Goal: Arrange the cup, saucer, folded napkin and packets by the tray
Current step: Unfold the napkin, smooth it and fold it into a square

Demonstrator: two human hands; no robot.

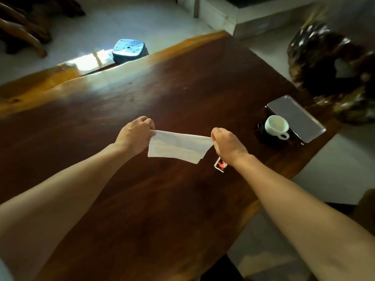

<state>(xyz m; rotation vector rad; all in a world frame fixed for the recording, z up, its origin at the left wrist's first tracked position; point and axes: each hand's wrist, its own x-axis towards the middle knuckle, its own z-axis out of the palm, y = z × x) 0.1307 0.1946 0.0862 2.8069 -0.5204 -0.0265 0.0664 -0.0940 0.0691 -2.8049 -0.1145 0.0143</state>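
Note:
A white napkin (178, 147) hangs stretched above the dark wooden table (162, 88). My left hand (136, 134) pinches its left top corner and my right hand (227, 142) pinches its right top corner. A white cup (276, 126) stands on a dark saucer (261, 131) at the right side of the table, touching the near long edge of a flat grey metal tray (294, 116). A small red and white packet (220, 164) lies on the table just under my right wrist, partly hidden by it.
The table's right edge runs close behind the tray. A glossy dark carved wooden piece (332, 67) stands beyond that edge. A blue plastic stool (129, 50) sits on the floor past the far table edge.

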